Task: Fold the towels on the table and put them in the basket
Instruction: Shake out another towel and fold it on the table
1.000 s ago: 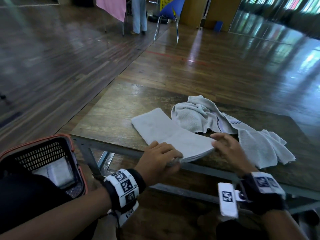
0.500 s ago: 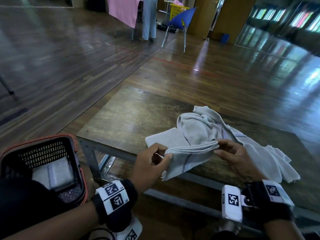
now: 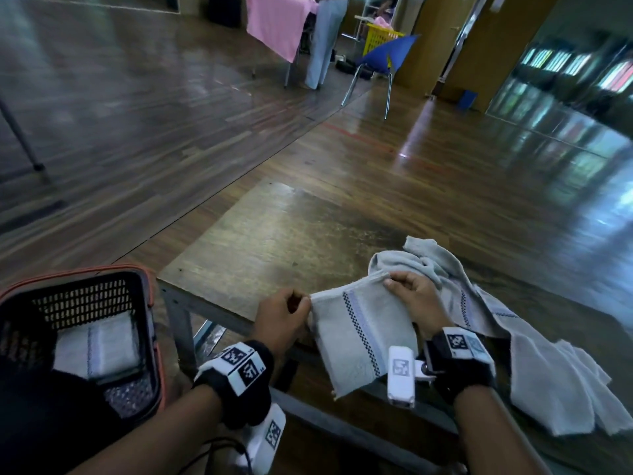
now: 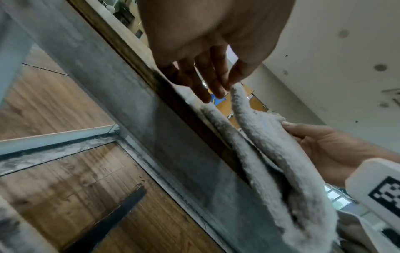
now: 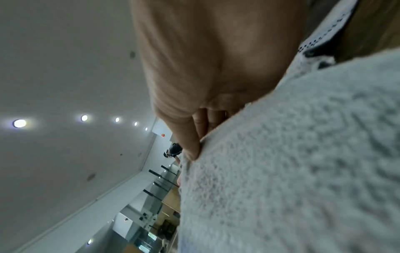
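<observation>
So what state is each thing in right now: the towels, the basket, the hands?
Folded towel: held up by its top corners, hanging over the table's near edge.
Left hand: pinches the left corner.
Right hand: pinches the right corner.
Loose towels: crumpled, unfolded, on the table.
Basket: beside the table, open-topped.
Towel in basket: folded, lying flat.

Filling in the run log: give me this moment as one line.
left hand: pinches folded towel corner | right hand: pinches other corner | towel: hanging over table edge | basket: one towel inside
</observation>
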A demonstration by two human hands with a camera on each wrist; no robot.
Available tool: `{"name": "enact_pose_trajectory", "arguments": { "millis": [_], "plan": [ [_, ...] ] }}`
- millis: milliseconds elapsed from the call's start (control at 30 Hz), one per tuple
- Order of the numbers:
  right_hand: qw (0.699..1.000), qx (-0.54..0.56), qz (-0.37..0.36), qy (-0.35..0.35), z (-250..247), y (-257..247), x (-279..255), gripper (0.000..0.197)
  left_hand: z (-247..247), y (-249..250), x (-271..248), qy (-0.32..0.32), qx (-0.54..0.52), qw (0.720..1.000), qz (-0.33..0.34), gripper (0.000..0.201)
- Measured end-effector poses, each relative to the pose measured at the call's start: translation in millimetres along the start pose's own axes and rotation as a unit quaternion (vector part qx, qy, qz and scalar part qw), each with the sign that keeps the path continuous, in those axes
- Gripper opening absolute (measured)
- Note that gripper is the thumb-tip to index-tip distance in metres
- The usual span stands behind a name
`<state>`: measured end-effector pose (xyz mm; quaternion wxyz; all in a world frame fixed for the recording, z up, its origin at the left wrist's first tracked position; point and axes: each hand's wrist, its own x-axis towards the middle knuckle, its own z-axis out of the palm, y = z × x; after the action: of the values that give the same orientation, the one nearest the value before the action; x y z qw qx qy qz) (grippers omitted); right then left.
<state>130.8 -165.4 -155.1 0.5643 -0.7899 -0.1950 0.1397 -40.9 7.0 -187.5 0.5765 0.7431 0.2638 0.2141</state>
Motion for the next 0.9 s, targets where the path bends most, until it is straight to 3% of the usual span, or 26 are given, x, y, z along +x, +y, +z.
{"name": "enact_pose_trajectory", "arguments": {
  "millis": [133,367,500,567,767,900],
  "plan": [
    [0.995,-0.098,-0.008,0.003,11.5,6.7,14.3,0.009,11.5,-6.7,10.3,0.008,0.016,1.0,-0.01,0.011],
    [0.987,-0.156,0.016,0.019,20.8,10.3,23.2,0.016,17.0,-13.0,19.3,0.057,0.043,0.997,0.01,0.014],
    [0.955,-0.295,0.028,0.032,28.4,10.8,23.0,0.026,15.2,-17.2,26.4,0.023,0.124,0.992,0.027,0.002],
    [0.939,-0.344,0.008,0.015,32.8,7.8,20.6,0.026,14.4,-21.2,30.2,0.012,0.175,0.983,0.058,0.015],
    [0.943,-0.327,0.036,-0.045,27.1,3.8,1.3,0.037,3.3,-10.8,43.8,-0.077,0.272,0.956,0.078,0.021],
    [0.933,-0.345,0.036,-0.1,16.4,5.5,-26.0,0.045,-3.3,2.0,52.9,-0.145,0.336,0.924,0.111,0.021]
  ]
}}
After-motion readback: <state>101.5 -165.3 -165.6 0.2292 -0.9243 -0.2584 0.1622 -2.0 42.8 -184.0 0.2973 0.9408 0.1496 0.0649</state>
